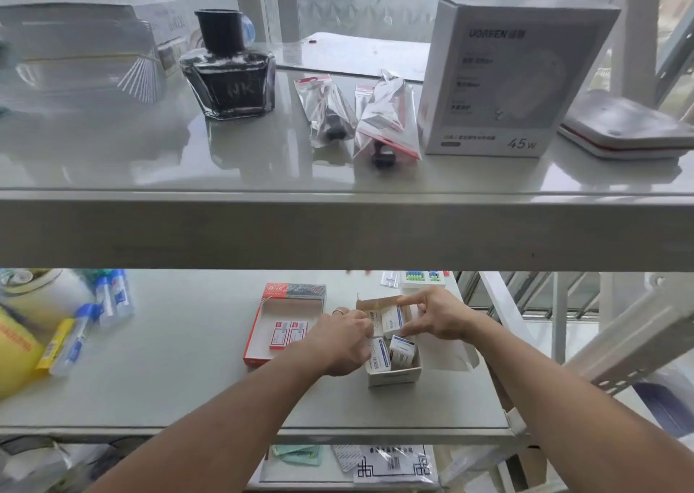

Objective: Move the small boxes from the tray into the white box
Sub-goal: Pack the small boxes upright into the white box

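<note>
A small white-and-blue box (390,318) is pinched between the thumb and forefinger of the right hand (435,318), held over the far end of the white box (394,376), where two like boxes (390,353) already stand on end. The left hand (343,338) rests at the white box's near-left wall, fingers curled; whether it grips anything I cannot tell. Two red-labelled boxes (287,334) remain in the red-edged tray (255,327) just left. Best to square the held box with its neighbours, lower it straight, and let the left hand brace the carton.
</note>
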`<action>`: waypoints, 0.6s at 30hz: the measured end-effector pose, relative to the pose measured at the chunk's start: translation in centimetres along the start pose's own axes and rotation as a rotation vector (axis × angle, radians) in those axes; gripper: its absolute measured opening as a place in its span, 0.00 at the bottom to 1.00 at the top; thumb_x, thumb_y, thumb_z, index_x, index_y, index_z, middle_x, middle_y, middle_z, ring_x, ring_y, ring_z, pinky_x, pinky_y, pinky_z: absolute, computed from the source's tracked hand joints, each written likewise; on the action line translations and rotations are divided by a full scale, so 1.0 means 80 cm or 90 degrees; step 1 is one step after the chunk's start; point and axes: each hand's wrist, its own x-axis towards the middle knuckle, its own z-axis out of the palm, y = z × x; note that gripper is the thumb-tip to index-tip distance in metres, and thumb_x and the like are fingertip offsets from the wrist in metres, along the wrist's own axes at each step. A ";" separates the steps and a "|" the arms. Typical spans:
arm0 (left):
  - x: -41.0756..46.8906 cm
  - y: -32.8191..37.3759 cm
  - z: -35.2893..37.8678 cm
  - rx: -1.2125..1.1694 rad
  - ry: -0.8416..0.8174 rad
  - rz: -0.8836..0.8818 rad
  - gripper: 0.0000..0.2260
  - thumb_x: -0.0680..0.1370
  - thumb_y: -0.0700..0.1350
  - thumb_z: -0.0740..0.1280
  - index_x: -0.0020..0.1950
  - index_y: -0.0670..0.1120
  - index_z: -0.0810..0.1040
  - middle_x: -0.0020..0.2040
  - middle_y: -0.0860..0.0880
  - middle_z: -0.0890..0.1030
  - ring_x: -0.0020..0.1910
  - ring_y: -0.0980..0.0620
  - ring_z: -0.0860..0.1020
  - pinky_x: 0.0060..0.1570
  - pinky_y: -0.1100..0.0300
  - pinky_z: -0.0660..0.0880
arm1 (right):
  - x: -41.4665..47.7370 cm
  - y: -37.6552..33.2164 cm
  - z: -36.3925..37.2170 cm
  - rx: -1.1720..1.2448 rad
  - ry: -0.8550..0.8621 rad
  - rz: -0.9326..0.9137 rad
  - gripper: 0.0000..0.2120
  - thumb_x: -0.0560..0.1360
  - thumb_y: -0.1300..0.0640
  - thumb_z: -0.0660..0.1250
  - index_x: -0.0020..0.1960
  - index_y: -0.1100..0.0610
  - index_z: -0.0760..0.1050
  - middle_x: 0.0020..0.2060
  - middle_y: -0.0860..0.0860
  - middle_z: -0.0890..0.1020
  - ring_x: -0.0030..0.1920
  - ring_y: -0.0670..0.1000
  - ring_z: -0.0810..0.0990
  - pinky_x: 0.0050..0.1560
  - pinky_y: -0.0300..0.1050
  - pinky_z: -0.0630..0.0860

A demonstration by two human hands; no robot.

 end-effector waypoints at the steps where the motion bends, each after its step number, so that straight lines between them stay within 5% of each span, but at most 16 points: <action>1: -0.001 0.001 -0.001 0.005 0.000 0.000 0.14 0.80 0.51 0.59 0.61 0.48 0.77 0.67 0.47 0.76 0.66 0.43 0.71 0.62 0.43 0.71 | 0.001 0.001 0.003 -0.019 -0.008 0.005 0.34 0.64 0.50 0.82 0.68 0.54 0.77 0.67 0.53 0.78 0.66 0.55 0.76 0.64 0.44 0.71; 6: 0.003 0.006 -0.003 0.004 0.006 -0.013 0.13 0.79 0.50 0.61 0.59 0.49 0.78 0.64 0.47 0.77 0.65 0.44 0.71 0.63 0.44 0.69 | 0.002 -0.006 0.007 -0.158 0.003 -0.007 0.34 0.68 0.52 0.80 0.71 0.55 0.73 0.70 0.51 0.75 0.68 0.54 0.73 0.68 0.47 0.70; 9: 0.006 0.008 0.001 0.006 0.025 -0.030 0.12 0.78 0.49 0.61 0.58 0.50 0.79 0.64 0.48 0.77 0.65 0.44 0.71 0.63 0.45 0.69 | -0.001 -0.015 0.003 -0.158 0.051 -0.042 0.21 0.70 0.54 0.78 0.62 0.54 0.81 0.54 0.50 0.82 0.53 0.51 0.78 0.51 0.42 0.72; 12: 0.009 0.009 0.004 0.004 0.047 -0.041 0.10 0.79 0.49 0.63 0.57 0.50 0.79 0.63 0.49 0.77 0.64 0.45 0.72 0.62 0.45 0.70 | -0.007 -0.022 0.007 -0.194 0.048 -0.068 0.14 0.70 0.56 0.77 0.56 0.54 0.83 0.38 0.43 0.76 0.41 0.48 0.76 0.40 0.39 0.70; 16: 0.010 0.010 0.004 -0.003 0.036 -0.039 0.10 0.79 0.49 0.63 0.56 0.50 0.80 0.65 0.49 0.75 0.64 0.45 0.71 0.62 0.46 0.69 | -0.003 -0.029 0.010 -0.281 0.017 -0.045 0.22 0.67 0.56 0.79 0.59 0.54 0.81 0.50 0.50 0.84 0.48 0.53 0.81 0.49 0.50 0.81; 18: 0.009 0.009 0.003 -0.012 0.025 -0.039 0.10 0.78 0.49 0.63 0.56 0.50 0.81 0.66 0.50 0.75 0.65 0.45 0.71 0.62 0.46 0.69 | 0.001 -0.034 0.007 -0.315 -0.006 -0.040 0.20 0.65 0.54 0.79 0.56 0.54 0.81 0.47 0.50 0.84 0.45 0.53 0.82 0.47 0.52 0.83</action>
